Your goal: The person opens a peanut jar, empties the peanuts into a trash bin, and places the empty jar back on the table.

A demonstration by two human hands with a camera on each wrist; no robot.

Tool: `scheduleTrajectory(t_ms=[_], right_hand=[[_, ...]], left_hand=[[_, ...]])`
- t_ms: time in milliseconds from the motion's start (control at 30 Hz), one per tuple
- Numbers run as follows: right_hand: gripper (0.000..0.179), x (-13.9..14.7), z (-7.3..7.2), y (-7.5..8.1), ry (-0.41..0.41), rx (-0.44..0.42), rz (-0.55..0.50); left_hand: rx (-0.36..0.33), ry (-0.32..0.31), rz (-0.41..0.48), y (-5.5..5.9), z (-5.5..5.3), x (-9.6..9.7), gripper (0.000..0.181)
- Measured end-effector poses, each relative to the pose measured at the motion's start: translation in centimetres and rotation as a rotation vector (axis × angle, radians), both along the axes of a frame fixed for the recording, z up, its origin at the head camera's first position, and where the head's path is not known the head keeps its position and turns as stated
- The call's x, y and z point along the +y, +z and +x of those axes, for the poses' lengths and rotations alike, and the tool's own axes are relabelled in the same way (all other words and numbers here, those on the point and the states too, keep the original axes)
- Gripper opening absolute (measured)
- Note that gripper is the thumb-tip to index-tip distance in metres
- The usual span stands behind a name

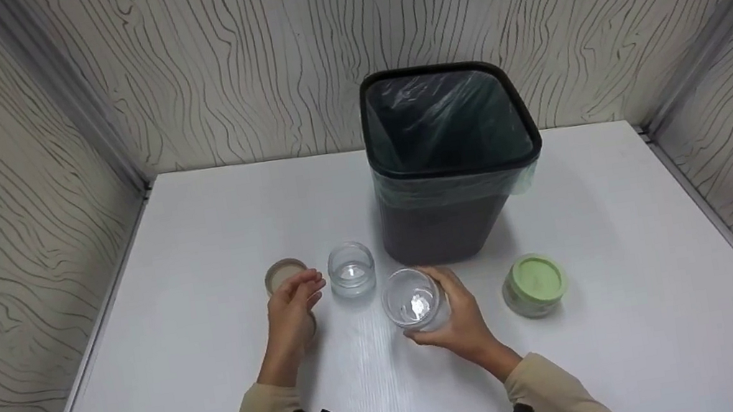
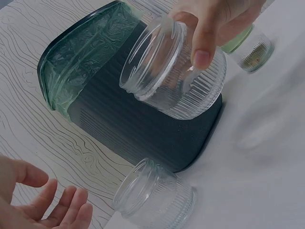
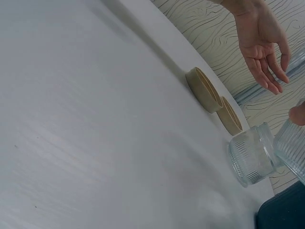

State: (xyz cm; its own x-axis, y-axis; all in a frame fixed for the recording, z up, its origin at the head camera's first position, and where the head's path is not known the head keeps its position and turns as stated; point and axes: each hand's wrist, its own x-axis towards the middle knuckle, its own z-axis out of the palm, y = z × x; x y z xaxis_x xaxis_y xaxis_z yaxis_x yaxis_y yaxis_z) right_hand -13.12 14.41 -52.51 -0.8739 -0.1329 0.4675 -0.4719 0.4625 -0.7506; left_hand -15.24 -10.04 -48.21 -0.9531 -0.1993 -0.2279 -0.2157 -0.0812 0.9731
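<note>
My right hand (image 1: 461, 326) grips a clear ribbed glass jar (image 2: 183, 76) without a lid, held up off the table with its mouth tipped. Left of it, a second lidless glass jar (image 1: 351, 270) stands upright on the table. My left hand (image 1: 292, 315) hovers beside that jar with relaxed fingers and nothing in them. Under the left hand lie two beige round lids; the nearer lid (image 3: 204, 90) and the farther lid (image 3: 229, 117) sit side by side in the right wrist view. In the head view the left hand partly covers both.
A dark bin (image 1: 438, 224) with a translucent green liner (image 1: 458, 185) stands at the back of the white table (image 1: 196, 231). To the right is a glass jar with a green lid (image 1: 539, 280), some brownish contents at its bottom. Patterned walls (image 1: 242, 57) enclose the table.
</note>
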Motion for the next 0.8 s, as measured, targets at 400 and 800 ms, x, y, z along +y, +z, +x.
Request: scheduleTrajectory(t_ms=[400, 800], right_hand=[[0.089, -1.6, 0.5, -1.2, 0.008, -0.138, -0.004], [0.089, -2.6, 0.5, -1.7, 0.036, -0.181, -0.016]], left_hand=[[-0.023, 0.004, -0.042, 0.1, 0.0, 0.0, 0.031], [-0.034, 0.015, -0.027, -0.1, 0.1, -0.1, 0.032]])
